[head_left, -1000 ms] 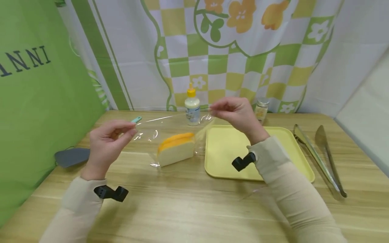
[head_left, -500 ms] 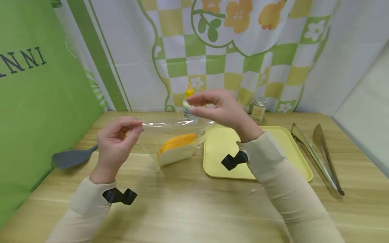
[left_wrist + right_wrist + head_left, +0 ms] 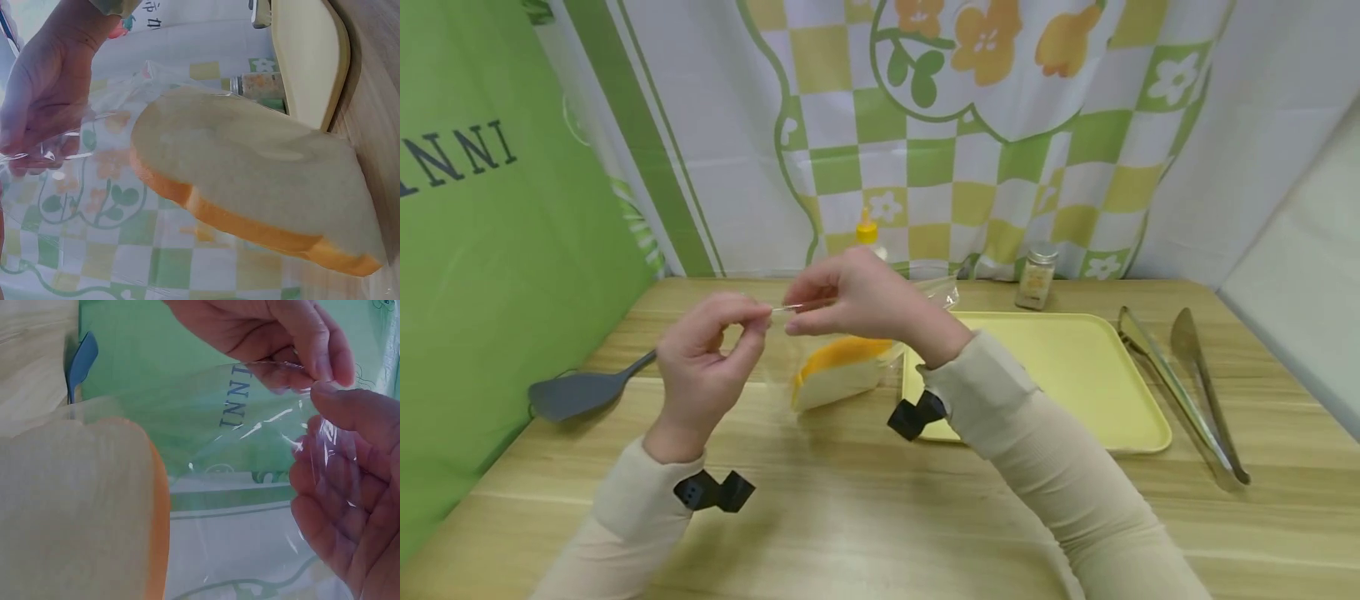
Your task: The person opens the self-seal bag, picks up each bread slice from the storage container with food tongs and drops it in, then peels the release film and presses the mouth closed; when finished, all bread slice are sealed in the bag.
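Note:
A slice of bread (image 3: 838, 385) with an orange crust stands upright inside a clear plastic bag (image 3: 944, 292). At the bag's upper left corner, my left hand (image 3: 709, 354) pinches the top edge between thumb and fingertips. My right hand (image 3: 876, 298) is close beside it, with the top edge passing between its thumb and its bent fingers, which stand apart. In the right wrist view, the right thumb is near the left fingertips and the other right fingers show through the film. The left wrist view shows the flat face of the bread slice (image 3: 250, 156) through the plastic.
A yellow tray (image 3: 1075, 383) lies right of the bread. Tongs (image 3: 1180, 396) and a metal utensil (image 3: 1210, 392) lie beyond it. A seasoning jar (image 3: 1037, 279) and a yellow-capped bottle (image 3: 867, 232) stand at the back. A grey spatula (image 3: 580, 394) lies left.
My right hand has let go of the bag's right end and moved left along the top edge to my left hand. The left hand keeps its pinch and has shifted slightly right.

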A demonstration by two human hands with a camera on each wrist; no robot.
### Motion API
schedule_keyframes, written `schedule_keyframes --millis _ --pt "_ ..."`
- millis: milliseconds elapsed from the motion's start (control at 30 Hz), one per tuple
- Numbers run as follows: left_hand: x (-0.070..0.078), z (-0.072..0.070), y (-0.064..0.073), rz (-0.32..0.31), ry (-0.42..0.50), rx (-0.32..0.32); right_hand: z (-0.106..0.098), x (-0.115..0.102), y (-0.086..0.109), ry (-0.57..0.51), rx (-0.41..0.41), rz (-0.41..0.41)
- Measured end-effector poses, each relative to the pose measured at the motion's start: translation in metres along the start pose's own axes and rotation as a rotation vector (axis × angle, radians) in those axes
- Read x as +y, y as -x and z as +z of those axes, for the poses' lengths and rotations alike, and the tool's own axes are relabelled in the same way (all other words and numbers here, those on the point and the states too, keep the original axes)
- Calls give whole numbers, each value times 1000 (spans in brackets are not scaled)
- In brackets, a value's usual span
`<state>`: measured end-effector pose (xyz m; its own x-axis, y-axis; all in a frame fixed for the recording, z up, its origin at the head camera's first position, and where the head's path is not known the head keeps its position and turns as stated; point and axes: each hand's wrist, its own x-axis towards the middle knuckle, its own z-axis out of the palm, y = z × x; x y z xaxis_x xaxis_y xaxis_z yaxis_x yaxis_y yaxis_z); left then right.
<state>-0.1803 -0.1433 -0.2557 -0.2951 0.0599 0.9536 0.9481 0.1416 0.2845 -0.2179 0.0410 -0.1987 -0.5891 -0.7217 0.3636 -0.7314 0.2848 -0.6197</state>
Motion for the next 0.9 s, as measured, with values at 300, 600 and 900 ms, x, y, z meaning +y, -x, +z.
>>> schedule_keyframes --millis 300,600,900 --pt "3 -7 1 -19 37 66 -14 9 10 168 -50 83" --pt "4 -16 2 -69 171 157 -39 29 38 172 6 204" --pt "7 -22 3 -65 196 213 -47 41 56 98 93 247"
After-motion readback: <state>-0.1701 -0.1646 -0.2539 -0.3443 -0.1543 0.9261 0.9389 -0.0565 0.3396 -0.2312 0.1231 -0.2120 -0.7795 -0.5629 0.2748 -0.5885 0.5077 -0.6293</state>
